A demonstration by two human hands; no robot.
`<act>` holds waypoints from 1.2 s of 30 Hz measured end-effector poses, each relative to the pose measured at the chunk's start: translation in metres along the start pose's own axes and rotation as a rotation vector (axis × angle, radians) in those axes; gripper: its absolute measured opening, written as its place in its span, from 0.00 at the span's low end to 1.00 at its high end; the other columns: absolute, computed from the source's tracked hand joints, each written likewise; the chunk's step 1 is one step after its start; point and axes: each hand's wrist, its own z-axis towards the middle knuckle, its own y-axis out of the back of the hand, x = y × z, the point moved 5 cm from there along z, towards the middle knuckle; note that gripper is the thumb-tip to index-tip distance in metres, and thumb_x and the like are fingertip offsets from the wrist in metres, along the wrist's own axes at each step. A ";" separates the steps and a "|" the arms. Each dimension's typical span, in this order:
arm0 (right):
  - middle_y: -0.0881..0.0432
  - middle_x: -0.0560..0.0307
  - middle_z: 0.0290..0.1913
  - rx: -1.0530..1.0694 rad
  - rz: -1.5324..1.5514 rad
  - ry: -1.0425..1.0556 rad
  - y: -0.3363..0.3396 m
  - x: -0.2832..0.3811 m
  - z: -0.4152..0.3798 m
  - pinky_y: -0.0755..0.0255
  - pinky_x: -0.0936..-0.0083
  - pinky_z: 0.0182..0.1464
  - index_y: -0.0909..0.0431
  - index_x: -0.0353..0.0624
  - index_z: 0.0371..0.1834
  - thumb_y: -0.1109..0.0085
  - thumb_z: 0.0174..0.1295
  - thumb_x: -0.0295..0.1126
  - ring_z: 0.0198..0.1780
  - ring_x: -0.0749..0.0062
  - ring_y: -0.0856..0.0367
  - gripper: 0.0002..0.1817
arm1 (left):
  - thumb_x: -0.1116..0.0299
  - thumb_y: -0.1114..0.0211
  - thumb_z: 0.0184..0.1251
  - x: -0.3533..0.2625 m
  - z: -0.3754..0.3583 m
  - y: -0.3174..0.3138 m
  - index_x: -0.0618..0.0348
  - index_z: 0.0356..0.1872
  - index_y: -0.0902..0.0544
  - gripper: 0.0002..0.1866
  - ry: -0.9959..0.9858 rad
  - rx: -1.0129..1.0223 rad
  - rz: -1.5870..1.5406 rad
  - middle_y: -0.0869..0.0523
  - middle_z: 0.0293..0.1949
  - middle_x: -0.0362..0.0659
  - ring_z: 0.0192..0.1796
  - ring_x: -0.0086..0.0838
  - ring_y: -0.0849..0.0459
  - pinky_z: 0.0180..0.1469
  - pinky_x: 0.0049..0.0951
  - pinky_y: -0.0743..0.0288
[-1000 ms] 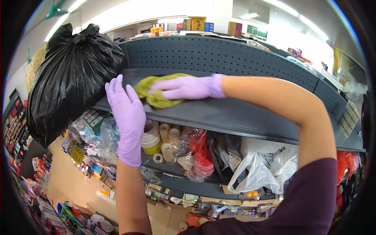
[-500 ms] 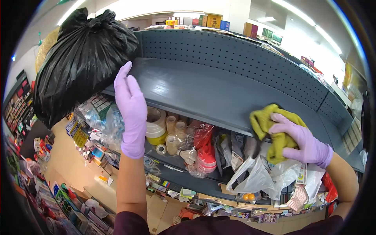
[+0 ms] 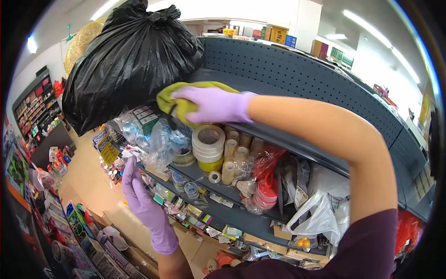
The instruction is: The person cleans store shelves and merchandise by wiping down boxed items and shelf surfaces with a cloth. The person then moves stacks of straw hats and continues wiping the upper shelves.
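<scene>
I am looking at my right hand point(image 3: 214, 105), gloved in purple, lying flat and palm-down on a yellow-green cloth point(image 3: 186, 100). The fingers are stretching toward the left and pressing the cloth against the front edge of the dark top shelf point(image 3: 297, 104), rather than curling around it. The cloth is sitting under and just ahead of that hand, bunching out past the fingertips and folding over the shelf lip. It is lying just beside the black rubbish bag point(image 3: 125, 63), which is resting on the left end of the same shelf; I cannot tell whether cloth and bag are touching.

My left hand point(image 3: 139, 195), also gloved, is hanging well below and apart from the cloth, in front of the lower shelves. Its fingers are open and loosely extended upward, gripping nothing.

Directly beneath the cloth, on the next shelf down, rolls of tape point(image 3: 208, 144) are standing stacked, with clear plastic packets point(image 3: 155, 135) beside them to the left and a white plastic bag point(image 3: 320, 214) further right.
</scene>
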 end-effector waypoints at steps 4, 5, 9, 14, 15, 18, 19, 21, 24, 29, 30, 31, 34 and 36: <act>0.26 0.49 0.58 0.004 -0.009 -0.028 -0.012 -0.003 0.031 0.30 0.67 0.57 0.29 0.43 0.59 0.44 0.53 0.32 0.55 0.54 0.22 0.26 | 0.73 0.60 0.75 -0.004 -0.008 -0.001 0.72 0.63 0.34 0.20 0.007 0.051 0.093 0.30 0.64 0.53 0.67 0.36 0.32 0.72 0.35 0.43; 0.25 0.50 0.57 0.021 0.027 -0.048 -0.008 0.002 0.026 0.29 0.67 0.56 0.28 0.43 0.58 0.44 0.52 0.31 0.53 0.55 0.22 0.25 | 0.73 0.60 0.75 -0.006 -0.010 -0.004 0.71 0.63 0.34 0.20 0.009 0.063 0.099 0.29 0.64 0.53 0.67 0.36 0.32 0.71 0.35 0.43; 0.26 0.51 0.51 0.002 -0.226 0.061 -0.005 0.025 -0.022 0.27 0.61 0.49 0.22 0.44 0.45 0.41 0.47 0.27 0.49 0.51 0.22 0.18 | 0.73 0.61 0.76 -0.005 -0.013 -0.022 0.71 0.63 0.32 0.20 -0.016 0.106 0.139 0.29 0.64 0.53 0.66 0.34 0.30 0.71 0.33 0.40; 0.30 0.56 0.52 -0.095 -0.478 -0.037 0.030 0.077 -0.158 0.26 0.66 0.49 0.23 0.42 0.41 0.37 0.44 0.29 0.52 0.61 0.26 0.17 | 0.75 0.58 0.74 -0.015 -0.026 -0.066 0.68 0.58 0.26 0.18 -0.006 0.164 0.299 0.25 0.59 0.48 0.60 0.32 0.27 0.65 0.29 0.35; 0.31 0.57 0.53 -0.084 -0.569 -0.107 0.036 0.086 -0.184 0.26 0.67 0.49 0.24 0.46 0.41 0.39 0.45 0.30 0.52 0.63 0.27 0.17 | 0.75 0.58 0.74 -0.016 -0.030 -0.077 0.68 0.58 0.25 0.18 0.020 0.157 0.293 0.25 0.58 0.48 0.60 0.33 0.26 0.65 0.29 0.34; 0.29 0.59 0.52 -0.167 -0.712 -0.302 0.055 0.112 -0.264 0.27 0.70 0.47 0.22 0.47 0.40 0.41 0.49 0.29 0.50 0.64 0.26 0.13 | 0.68 0.55 0.76 -0.016 -0.043 -0.111 0.69 0.58 0.25 0.19 -0.038 0.230 0.213 0.22 0.58 0.48 0.61 0.32 0.25 0.63 0.29 0.31; 0.30 0.58 0.54 -0.195 -0.706 -0.373 0.061 0.120 -0.290 0.27 0.70 0.47 0.24 0.47 0.39 0.43 0.49 0.29 0.50 0.64 0.26 0.12 | 0.69 0.54 0.76 -0.016 -0.048 -0.124 0.70 0.57 0.24 0.18 -0.014 0.254 0.075 0.23 0.59 0.48 0.61 0.32 0.25 0.65 0.30 0.32; 0.30 0.57 0.55 -0.261 -0.715 -0.538 0.073 0.134 -0.346 0.27 0.69 0.47 0.25 0.47 0.36 0.44 0.49 0.27 0.48 0.62 0.25 0.10 | 0.68 0.55 0.76 -0.024 -0.058 -0.147 0.71 0.58 0.25 0.19 -0.020 0.338 0.279 0.25 0.61 0.48 0.62 0.32 0.26 0.67 0.30 0.34; 0.25 0.55 0.47 -0.484 -0.765 -0.774 0.094 0.163 -0.432 0.28 0.64 0.45 0.27 0.44 0.32 0.44 0.47 0.23 0.44 0.57 0.23 0.08 | 0.68 0.58 0.77 0.005 -0.062 -0.158 0.71 0.58 0.25 0.20 -0.136 0.426 0.193 0.28 0.64 0.47 0.64 0.32 0.28 0.68 0.31 0.36; 0.21 0.50 0.49 -0.816 -0.799 -1.055 0.131 0.189 -0.543 0.30 0.67 0.55 0.28 0.41 0.32 0.46 0.39 0.11 0.52 0.52 0.24 0.16 | 0.73 0.47 0.69 -0.040 -0.078 -0.182 0.65 0.47 0.18 0.12 -0.624 0.313 0.639 0.16 0.45 0.50 0.47 0.39 0.18 0.53 0.37 0.27; 0.21 0.49 0.49 -0.833 -0.811 -1.065 0.131 0.189 -0.554 0.30 0.67 0.55 0.28 0.41 0.32 0.46 0.38 0.11 0.53 0.52 0.24 0.16 | 0.73 0.46 0.67 -0.037 -0.074 -0.179 0.65 0.44 0.16 0.12 -0.585 0.300 0.529 0.16 0.47 0.52 0.47 0.41 0.18 0.52 0.38 0.27; 0.21 0.49 0.49 -0.849 -0.821 -1.072 0.133 0.187 -0.561 0.31 0.67 0.56 0.28 0.41 0.32 0.47 0.38 0.11 0.54 0.52 0.24 0.17 | 0.74 0.47 0.67 -0.042 -0.071 -0.177 0.66 0.44 0.16 0.12 -0.503 0.225 0.461 0.16 0.47 0.52 0.47 0.41 0.18 0.52 0.37 0.26; 0.21 0.49 0.49 -0.911 -0.785 -1.104 0.129 0.186 -0.553 0.31 0.66 0.57 0.27 0.41 0.33 0.46 0.36 0.12 0.54 0.51 0.24 0.18 | 0.74 0.49 0.69 -0.053 -0.063 -0.169 0.70 0.47 0.17 0.14 -0.363 0.032 0.237 0.16 0.47 0.54 0.49 0.39 0.18 0.54 0.34 0.25; 0.21 0.49 0.49 -0.911 -0.791 -1.031 0.120 0.180 -0.535 0.30 0.66 0.56 0.25 0.43 0.34 0.47 0.36 0.12 0.53 0.51 0.23 0.19 | 0.75 0.50 0.69 -0.059 -0.056 -0.168 0.71 0.46 0.18 0.14 -0.418 0.004 0.222 0.16 0.46 0.54 0.49 0.39 0.18 0.55 0.32 0.24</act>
